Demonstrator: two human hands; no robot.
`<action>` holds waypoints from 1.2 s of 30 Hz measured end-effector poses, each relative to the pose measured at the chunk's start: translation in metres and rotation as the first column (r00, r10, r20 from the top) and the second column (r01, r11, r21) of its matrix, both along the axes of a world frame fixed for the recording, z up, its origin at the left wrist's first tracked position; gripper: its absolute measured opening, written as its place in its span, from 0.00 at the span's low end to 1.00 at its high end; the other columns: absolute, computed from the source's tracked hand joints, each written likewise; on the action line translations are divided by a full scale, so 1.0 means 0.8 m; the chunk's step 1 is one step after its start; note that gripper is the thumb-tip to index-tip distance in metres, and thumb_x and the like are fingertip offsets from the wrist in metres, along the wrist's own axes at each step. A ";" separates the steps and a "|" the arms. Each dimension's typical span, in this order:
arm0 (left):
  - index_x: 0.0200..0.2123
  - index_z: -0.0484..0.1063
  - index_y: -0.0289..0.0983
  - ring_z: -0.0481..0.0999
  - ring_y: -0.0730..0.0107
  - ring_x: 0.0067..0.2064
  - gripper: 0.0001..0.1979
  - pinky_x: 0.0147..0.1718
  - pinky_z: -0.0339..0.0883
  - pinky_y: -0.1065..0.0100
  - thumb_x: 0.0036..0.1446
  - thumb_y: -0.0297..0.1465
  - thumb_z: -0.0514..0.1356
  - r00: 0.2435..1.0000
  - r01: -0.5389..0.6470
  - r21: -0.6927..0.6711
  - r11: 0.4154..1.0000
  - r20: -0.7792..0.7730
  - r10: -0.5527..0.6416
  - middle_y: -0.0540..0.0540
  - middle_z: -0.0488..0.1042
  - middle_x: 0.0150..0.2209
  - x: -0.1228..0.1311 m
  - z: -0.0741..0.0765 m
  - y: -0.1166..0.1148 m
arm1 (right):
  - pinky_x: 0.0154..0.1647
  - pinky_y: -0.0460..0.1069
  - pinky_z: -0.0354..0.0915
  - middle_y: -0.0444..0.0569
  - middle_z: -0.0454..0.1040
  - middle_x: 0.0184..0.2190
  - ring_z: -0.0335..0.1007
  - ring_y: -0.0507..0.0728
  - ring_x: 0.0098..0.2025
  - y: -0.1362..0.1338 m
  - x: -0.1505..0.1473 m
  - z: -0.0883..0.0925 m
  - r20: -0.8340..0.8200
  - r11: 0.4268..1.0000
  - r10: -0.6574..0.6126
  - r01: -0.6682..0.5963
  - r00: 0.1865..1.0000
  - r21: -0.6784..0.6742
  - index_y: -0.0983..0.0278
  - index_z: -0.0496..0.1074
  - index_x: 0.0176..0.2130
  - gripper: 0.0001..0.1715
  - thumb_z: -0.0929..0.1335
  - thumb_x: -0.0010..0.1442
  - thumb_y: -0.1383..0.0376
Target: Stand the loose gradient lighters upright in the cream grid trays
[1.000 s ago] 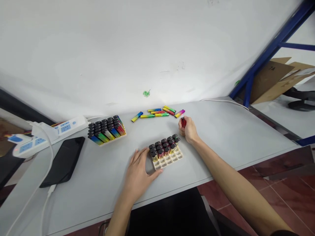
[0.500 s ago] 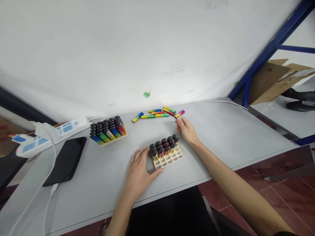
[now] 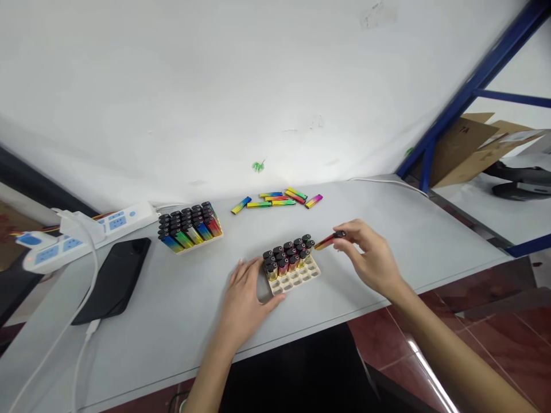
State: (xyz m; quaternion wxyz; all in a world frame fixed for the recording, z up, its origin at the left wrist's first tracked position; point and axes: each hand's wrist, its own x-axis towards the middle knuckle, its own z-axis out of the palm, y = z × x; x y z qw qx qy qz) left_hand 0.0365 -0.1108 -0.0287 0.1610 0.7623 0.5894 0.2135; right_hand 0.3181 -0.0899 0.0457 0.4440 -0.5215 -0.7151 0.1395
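Note:
A cream tray (image 3: 298, 279) with several black-capped lighters standing in its far rows sits near the table's front edge. My left hand (image 3: 242, 301) lies flat with fingers spread against the tray's left side. Just right of the tray, my right hand (image 3: 373, 259) pinches a red and yellow lighter (image 3: 328, 240) by its black cap, held roughly level with its body pointing at the tray. Several rainbow lighters (image 3: 278, 199) lie loose by the wall. A second tray full of lighters (image 3: 190, 226) stands to the left.
A black phone (image 3: 112, 279) on a white cable lies at the left, beside white power strips (image 3: 88, 229). A blue shelf frame (image 3: 465, 92) and cardboard (image 3: 473, 146) stand at the right. The grey table (image 3: 408, 229) ends just in front of me.
My right hand pulled back from the loose lighters near the wall and moved right and toward me, now carrying a lighter beside the tray. My left hand stayed put.

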 end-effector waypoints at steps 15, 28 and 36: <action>0.66 0.55 0.40 0.55 0.41 0.69 0.39 0.64 0.56 0.43 0.56 0.50 0.62 1.000 0.006 0.009 1.000 -0.027 -0.006 0.39 0.65 0.64 0.001 0.001 -0.001 | 0.27 0.49 0.65 0.47 0.76 0.40 0.73 0.53 0.29 -0.003 -0.016 -0.021 0.448 0.999 0.043 -0.048 0.893 -0.001 0.57 0.68 0.46 0.08 0.64 0.69 0.58; 0.66 0.56 0.41 0.54 0.42 0.70 0.39 0.64 0.56 0.43 0.55 0.49 0.62 1.000 0.002 -0.012 1.000 -0.013 -0.002 0.39 0.64 0.65 0.001 0.004 -0.002 | 0.30 0.48 0.64 0.48 0.77 0.40 0.74 0.54 0.35 -0.001 -0.012 -0.004 0.593 0.992 0.035 -0.102 0.805 0.079 0.58 0.71 0.46 0.09 0.62 0.70 0.62; 0.65 0.56 0.39 0.55 0.41 0.69 0.40 0.63 0.58 0.43 0.55 0.49 0.63 1.000 0.003 0.009 1.000 -0.021 -0.003 0.38 0.65 0.64 0.001 0.002 0.000 | 0.31 0.49 0.66 0.49 0.78 0.40 0.75 0.56 0.36 -0.004 -0.006 0.001 0.611 0.992 0.090 -0.128 0.787 0.019 0.57 0.72 0.48 0.12 0.61 0.70 0.63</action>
